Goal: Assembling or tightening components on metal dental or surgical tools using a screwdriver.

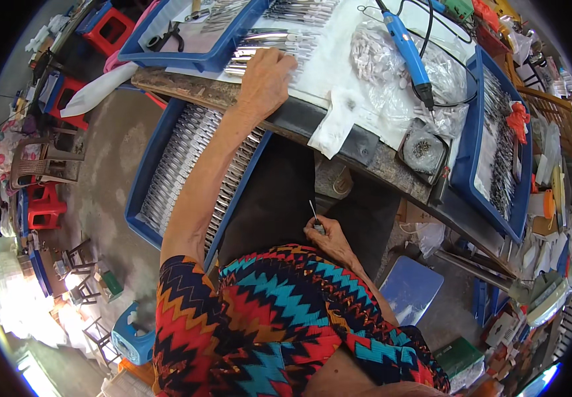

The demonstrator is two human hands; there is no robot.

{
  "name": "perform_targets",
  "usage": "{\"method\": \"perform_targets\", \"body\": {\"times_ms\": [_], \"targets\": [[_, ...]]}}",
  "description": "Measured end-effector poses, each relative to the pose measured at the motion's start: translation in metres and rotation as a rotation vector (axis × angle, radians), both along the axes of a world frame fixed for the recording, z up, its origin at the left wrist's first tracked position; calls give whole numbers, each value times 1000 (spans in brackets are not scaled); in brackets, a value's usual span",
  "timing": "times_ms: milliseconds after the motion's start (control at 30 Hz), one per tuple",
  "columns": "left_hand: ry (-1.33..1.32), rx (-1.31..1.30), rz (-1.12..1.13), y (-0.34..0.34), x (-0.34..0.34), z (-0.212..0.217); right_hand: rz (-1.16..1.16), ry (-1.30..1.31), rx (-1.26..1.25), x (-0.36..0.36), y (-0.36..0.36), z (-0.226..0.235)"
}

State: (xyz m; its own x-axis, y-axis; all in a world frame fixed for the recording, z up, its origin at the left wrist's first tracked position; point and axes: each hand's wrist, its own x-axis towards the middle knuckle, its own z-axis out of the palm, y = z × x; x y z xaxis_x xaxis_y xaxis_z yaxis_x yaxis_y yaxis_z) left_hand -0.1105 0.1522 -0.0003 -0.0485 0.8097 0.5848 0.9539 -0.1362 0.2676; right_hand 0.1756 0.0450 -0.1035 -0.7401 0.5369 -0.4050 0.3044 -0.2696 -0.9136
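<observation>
My left hand [265,83] reaches palm down over a row of slim, shiny metal pieces [286,43] at the near edge of the worktable. Its fingers are bent and closed among the pieces; their tips are hidden, so what they grip cannot be made out. Low over my lap, my right hand [332,239] is closed around the handle of a small screwdriver-like tool [313,210], whose thin metal shaft points up and away from me. Below my left forearm, a blue crate [142,221] holds many similar silver pieces in rows.
A blue tray [216,61] with pliers [168,40] stands at the far left. On the right lie a blue rotary tool [405,49] with a black cord, plastic bags [379,63], a dish of small parts [424,151] and another blue tray [463,169]. A blue stool [410,288] stands lower right.
</observation>
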Motion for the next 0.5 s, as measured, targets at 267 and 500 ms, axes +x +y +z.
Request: {"method": "perform_targets", "body": {"times_ms": [267, 500], "targets": [[37, 23, 24, 0, -3, -2, -12, -20, -53, 0, 0, -1], [120, 93, -14, -3, -8, -8, -9, -27, -60, 0, 1, 3]]}}
